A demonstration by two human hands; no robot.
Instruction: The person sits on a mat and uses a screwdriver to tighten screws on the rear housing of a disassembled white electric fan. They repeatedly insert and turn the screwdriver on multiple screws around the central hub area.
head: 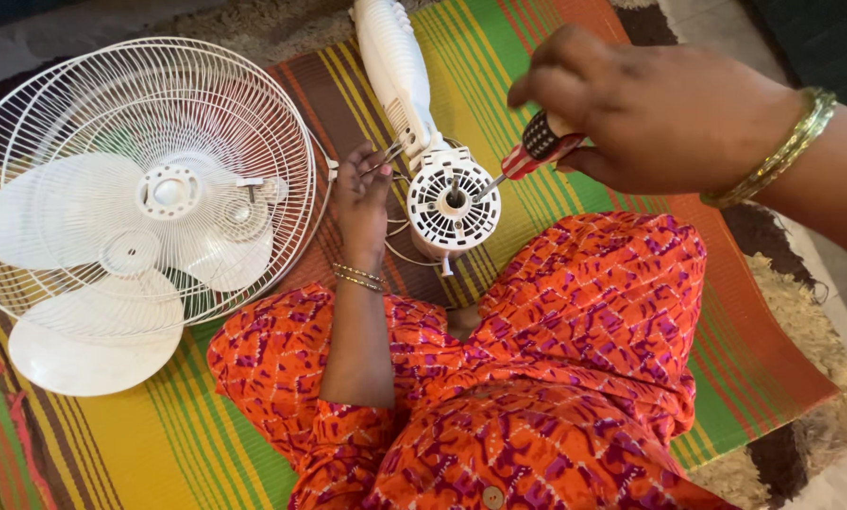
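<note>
The step in hand looks like work on a screw at the face of the fan motor housing (453, 203); the right hand (655, 109) has its fingers closed around the handle of a red and black screwdriver (534, 151), whose shaft slants down and to the left so that its tip meets the round vented front of the housing, just beside the motor shaft (454, 189) that stands up in the middle. The left hand (363, 198) lies against the left side of the housing, fingers curled toward it and touching the loose wires (397, 231) there (whether it pinches a wire or only steadies the body I cannot tell); a thin bangle sits on each wrist.

By my judgement the next move calls for the tip to stay seated square in the screw head while the left hand keeps the housing from turning; a slip could scrape the plastic grille.

The housing is white, round and slotted, joined to the white fan neck (395, 66) that runs away up the striped mat (140, 444); it rests just in front of the person's crossed legs in orange patterned cloth. Well to the left lie the wire fan guard (27, 123) and the white fan blade (93, 340) on top of it.
</note>
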